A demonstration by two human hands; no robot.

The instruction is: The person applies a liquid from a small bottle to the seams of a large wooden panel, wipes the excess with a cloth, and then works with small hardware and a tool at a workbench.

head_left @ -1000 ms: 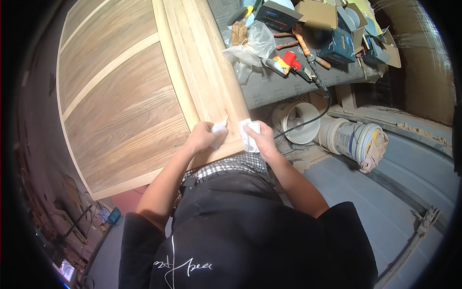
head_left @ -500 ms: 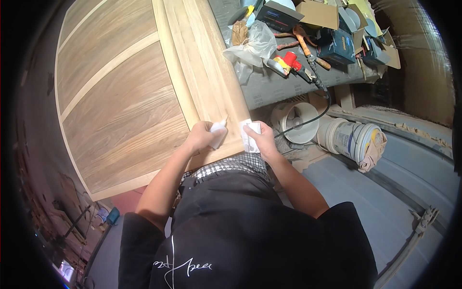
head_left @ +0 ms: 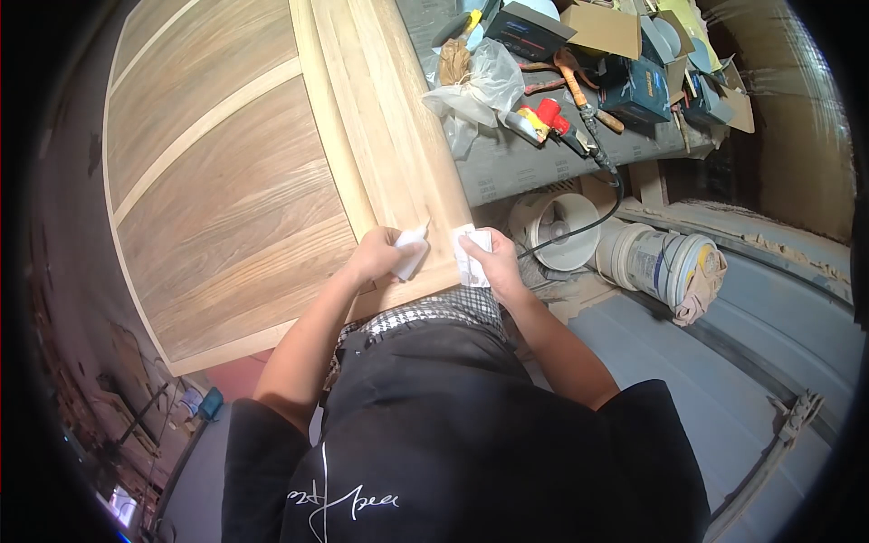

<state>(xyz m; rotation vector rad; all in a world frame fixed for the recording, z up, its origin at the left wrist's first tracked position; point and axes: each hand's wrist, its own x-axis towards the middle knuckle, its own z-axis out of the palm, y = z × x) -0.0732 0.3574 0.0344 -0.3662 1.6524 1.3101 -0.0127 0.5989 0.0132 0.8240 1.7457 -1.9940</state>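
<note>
A large wooden panel [head_left: 217, 181] with pale strips and darker boards lies in front of me, with a long pale board [head_left: 380, 118] along its right side. Near the lower end of that board, my left hand [head_left: 376, 256] is closed on a white folded sheet [head_left: 411, 256], resting on the wood. My right hand [head_left: 498, 267] grips another white piece [head_left: 473, 274] at the board's lower right corner, thumb on top; its fingertips are partly hidden.
A grey worktop [head_left: 516, 167] at upper right carries open boxes [head_left: 634, 95], tools, a crumpled plastic bag [head_left: 466, 104] and a black cable [head_left: 618, 190]. Below are a white bucket [head_left: 566, 256] and a second bucket [head_left: 647, 271] on its side. My checked trousers are at the panel's front edge.
</note>
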